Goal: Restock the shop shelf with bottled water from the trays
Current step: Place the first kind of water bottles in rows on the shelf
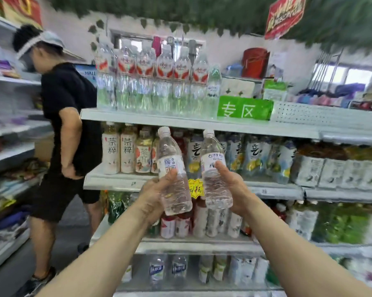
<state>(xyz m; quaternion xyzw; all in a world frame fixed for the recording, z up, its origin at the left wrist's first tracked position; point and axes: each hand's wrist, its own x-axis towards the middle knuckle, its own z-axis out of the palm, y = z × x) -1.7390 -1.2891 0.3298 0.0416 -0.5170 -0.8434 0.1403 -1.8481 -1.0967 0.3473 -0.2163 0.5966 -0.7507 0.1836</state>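
Blurred shop aisle; the top shelf (pixel 150 119) holds a row of bottled water (pixel 165 82). The left hand (pixel 156 195) grips the left bottle (pixel 171 159), the right hand (pixel 234 187) the right bottle (pixel 215 168), both nearly upright below it. Mid-delivery: next, raise them, probably into the row's right end.

Behind the left bottle (pixel 172 168) and the right bottle (pixel 215 170), the fingers of the left hand (pixel 153 194) and right hand (pixel 232 187) are hidden — only the thumbs show. The small print on both labels is unreadable. Both forearms run off the bottom edge. The red sign (pixel 284 16) overhead and the goods on the left shelves (pixel 11 151) are smeared — neither lettering nor kinds can be told.
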